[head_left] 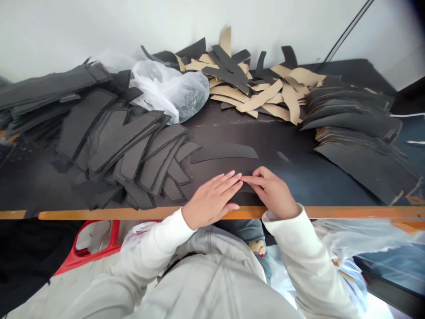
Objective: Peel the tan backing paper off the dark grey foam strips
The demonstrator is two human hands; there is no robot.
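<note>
My left hand [212, 199] lies flat near the table's front edge, its fingers stretched out to the right and its palm down. Just to the right is my right hand [275, 190], its fingers pressed together, with the index fingertip meeting the left fingertips. Whatever the right fingers pinch, if anything, is too dark against the table to make out. Beyond both hands, a single curved dark grey strip [224, 153] rests flat on the black table.
Overlapping dark grey panels [133, 150] cover the table's left side. Behind them sits a clear plastic bag [172, 91]. Tan and black strips [262, 97] form a loose heap at the back. Stacked dark pieces [358, 164] stand on the right. An orange edge [116, 215] borders the table.
</note>
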